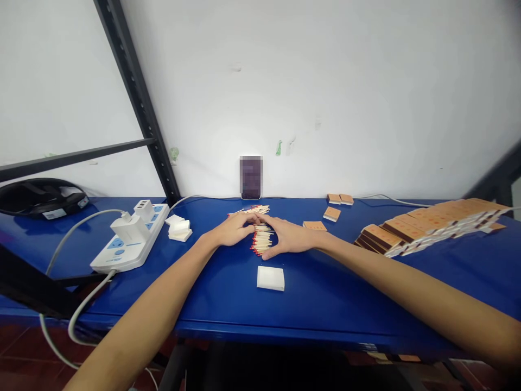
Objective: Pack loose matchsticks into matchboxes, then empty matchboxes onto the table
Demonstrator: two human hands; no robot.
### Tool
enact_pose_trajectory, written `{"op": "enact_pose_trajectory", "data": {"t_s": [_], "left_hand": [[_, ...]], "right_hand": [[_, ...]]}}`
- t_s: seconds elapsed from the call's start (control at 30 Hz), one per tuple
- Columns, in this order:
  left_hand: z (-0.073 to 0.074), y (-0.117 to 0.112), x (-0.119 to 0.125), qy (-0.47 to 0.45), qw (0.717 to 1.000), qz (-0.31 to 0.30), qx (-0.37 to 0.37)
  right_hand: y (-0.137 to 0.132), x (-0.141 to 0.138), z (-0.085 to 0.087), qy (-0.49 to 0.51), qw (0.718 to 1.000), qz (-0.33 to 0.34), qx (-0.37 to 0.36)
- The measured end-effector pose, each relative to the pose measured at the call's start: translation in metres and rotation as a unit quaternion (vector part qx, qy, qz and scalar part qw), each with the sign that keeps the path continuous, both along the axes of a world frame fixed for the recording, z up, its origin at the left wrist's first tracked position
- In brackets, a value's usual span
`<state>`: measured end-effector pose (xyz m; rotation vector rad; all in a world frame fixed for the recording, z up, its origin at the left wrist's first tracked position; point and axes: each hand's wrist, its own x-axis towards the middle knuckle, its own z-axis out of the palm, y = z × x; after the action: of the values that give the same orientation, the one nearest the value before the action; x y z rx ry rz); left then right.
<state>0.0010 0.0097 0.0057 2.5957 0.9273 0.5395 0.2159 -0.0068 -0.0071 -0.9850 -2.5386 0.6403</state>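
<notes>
Far left, a black device (40,196) sits at the desk (325,304) edge. Next is a white power strip (130,236) with a charger plugged in, then a few small white trays (179,228) just beside it.

Your left hand (234,231) is palm down, fingers curved and half open, pressed to the left side of the matches (262,239). It is not closed round anything.

The matches lie mid-desk in one stack between both hands. Their long axis runs roughly across the desk, left to right. The red heads line up on the left, near-side edge, towards your left hand. A few loose matches (256,209) lie just behind, roughly the same way. A phone (251,177) stands against the wall beyond them.

One empty white tray (271,278) sits just in front of the stack, apart from it.

Your right hand (287,239) mirrors the left: cupped, half open, pushing at the right side, fingertips meeting the left hand's over the stack.

Progress, as a judgement: the stack is squared up but not lifted, and nothing is in the front tray yet.

To the right are loose brown sleeves (331,213), then a long overlapped row of matchboxes (427,222) that look finished, well apart from your hands.
</notes>
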Motion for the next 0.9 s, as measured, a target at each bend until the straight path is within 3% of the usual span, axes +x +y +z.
{"op": "enact_pose_trajectory", "data": {"t_s": [0.37, 0.9], "left_hand": [[0.012, -0.016, 0.0, 0.028, 0.999, -0.025, -0.035], [0.019, -0.024, 0.005, 0.087, 0.996, -0.019, -0.006]], "right_hand": [[-0.011, -0.001, -0.01, 0.081, 0.996, -0.035, 0.021], [-0.027, 0.003, -0.01, 0.074, 0.994, -0.076, 0.035]]}}
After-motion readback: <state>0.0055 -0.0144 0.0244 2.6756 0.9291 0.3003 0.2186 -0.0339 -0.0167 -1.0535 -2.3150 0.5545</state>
